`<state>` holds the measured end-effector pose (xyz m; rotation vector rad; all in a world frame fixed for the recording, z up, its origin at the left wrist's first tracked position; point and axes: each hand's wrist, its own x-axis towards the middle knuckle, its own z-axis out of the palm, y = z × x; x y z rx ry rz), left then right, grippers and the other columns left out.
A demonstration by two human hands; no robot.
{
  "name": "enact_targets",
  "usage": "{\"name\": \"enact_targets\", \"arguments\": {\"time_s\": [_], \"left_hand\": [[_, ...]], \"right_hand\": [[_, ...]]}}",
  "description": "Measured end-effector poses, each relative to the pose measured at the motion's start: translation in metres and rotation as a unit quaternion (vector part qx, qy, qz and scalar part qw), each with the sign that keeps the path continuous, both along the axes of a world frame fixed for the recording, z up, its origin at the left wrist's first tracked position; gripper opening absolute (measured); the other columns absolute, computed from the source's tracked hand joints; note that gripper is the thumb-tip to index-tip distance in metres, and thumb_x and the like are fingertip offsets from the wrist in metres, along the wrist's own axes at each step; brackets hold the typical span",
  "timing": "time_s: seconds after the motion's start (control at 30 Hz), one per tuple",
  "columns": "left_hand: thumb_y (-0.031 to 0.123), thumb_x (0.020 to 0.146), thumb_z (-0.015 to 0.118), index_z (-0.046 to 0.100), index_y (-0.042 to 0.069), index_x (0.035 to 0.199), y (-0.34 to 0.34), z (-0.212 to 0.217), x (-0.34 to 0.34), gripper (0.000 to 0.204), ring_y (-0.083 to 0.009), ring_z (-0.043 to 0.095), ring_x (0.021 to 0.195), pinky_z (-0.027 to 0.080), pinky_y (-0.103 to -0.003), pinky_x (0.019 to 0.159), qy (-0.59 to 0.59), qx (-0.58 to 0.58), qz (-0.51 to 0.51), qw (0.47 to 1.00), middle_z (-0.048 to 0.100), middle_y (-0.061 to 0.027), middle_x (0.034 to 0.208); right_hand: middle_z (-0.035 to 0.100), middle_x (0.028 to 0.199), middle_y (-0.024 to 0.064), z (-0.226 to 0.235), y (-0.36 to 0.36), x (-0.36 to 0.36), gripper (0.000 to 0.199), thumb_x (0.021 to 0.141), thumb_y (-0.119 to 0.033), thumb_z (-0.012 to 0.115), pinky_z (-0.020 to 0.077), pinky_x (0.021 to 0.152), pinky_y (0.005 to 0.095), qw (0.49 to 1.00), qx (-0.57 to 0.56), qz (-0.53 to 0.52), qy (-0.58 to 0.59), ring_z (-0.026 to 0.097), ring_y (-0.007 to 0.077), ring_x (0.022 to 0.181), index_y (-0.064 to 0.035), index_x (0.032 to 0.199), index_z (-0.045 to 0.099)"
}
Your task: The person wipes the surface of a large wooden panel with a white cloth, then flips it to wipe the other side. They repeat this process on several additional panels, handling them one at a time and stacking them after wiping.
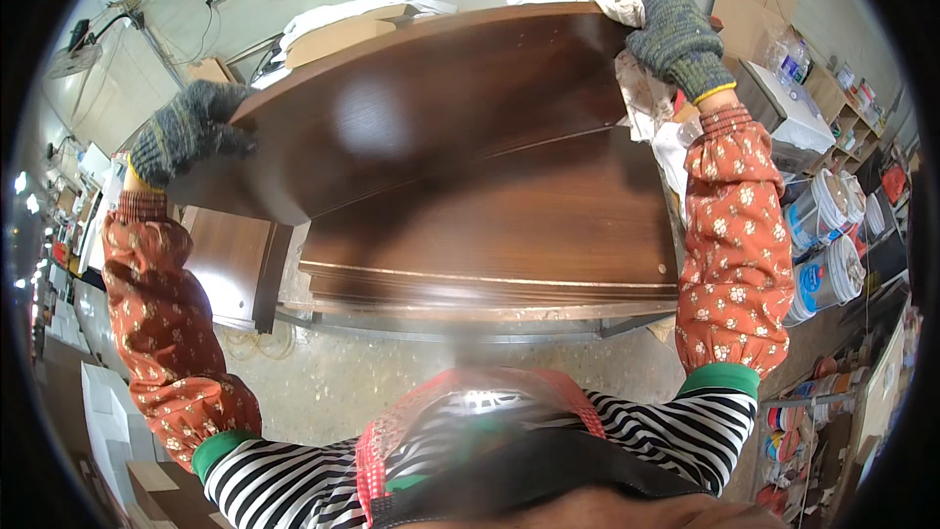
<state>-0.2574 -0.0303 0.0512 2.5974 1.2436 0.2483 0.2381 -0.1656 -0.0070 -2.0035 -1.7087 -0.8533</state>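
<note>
Left hand (pixel 193 132), right hand (pixel 678 37) grasping tilted brown panel (pixel 431 103) at opposite ends; cloth (pixel 619 3) at right; stacked panels (pixel 529 235) along near edge of tabletop (pixel 568 313).

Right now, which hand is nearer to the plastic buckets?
The right. The right hand is at the brown board's right end, in view up and left of the plastic buckets; the left hand is at the board's left end, farther away.
</note>
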Motion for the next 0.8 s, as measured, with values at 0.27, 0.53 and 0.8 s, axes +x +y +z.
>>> {"name": "enact_targets", "arguments": {"time_s": [0.27, 0.53, 0.8], "left_hand": [[0.027, 0.082, 0.077, 0.068, -0.003, 0.118, -0.017, 0.017, -0.009, 0.048, -0.0247, 0.066, 0.096, 0.05, -0.036, 0.087, -0.081, 0.171, -0.065, 0.98, 0.071, -0.0156, 0.102], [0.023, 0.089, 0.074, 0.066, -0.004, 0.115, 0.02, 0.01, -0.013, 0.039, -0.0258, 0.068, 0.09, 0.052, -0.035, 0.084, -0.046, 0.256, -0.073, 0.963, 0.072, -0.0181, 0.095], [0.023, 0.086, 0.077, 0.067, -0.005, 0.112, 0.01, 0.006, -0.032, 0.039, -0.0191, 0.065, 0.08, 0.051, -0.035, 0.074, -0.122, 0.16, -0.08, 0.976, 0.069, -0.0135, 0.084]], "right_hand": [[0.069, 0.116, 0.0195, 0.042, 0.001, -0.078, 0.049, 0.076, -0.016, 0.061, 0.0495, 0.099, 0.0439, 0.991, 0.076, 0.09, 0.057, 0.063, 0.0376, 0.111, -0.0101, 0.124, 0.066], [0.07, 0.088, 0.0151, 0.021, 0.096, -0.294, 0.034, 0.086, -0.037, 0.063, 0.0503, 0.075, 0.048, 0.905, 0.17, 0.388, -0.025, 0.069, 0.0325, 0.086, -0.0131, 0.111, 0.064], [0.069, 0.102, 0.0176, 0.031, 0.076, -0.191, 0.045, 0.099, -0.043, 0.053, 0.0526, 0.083, 0.0429, 0.93, 0.197, 0.275, -0.142, 0.067, 0.0344, 0.091, -0.0055, 0.121, 0.064]]}}
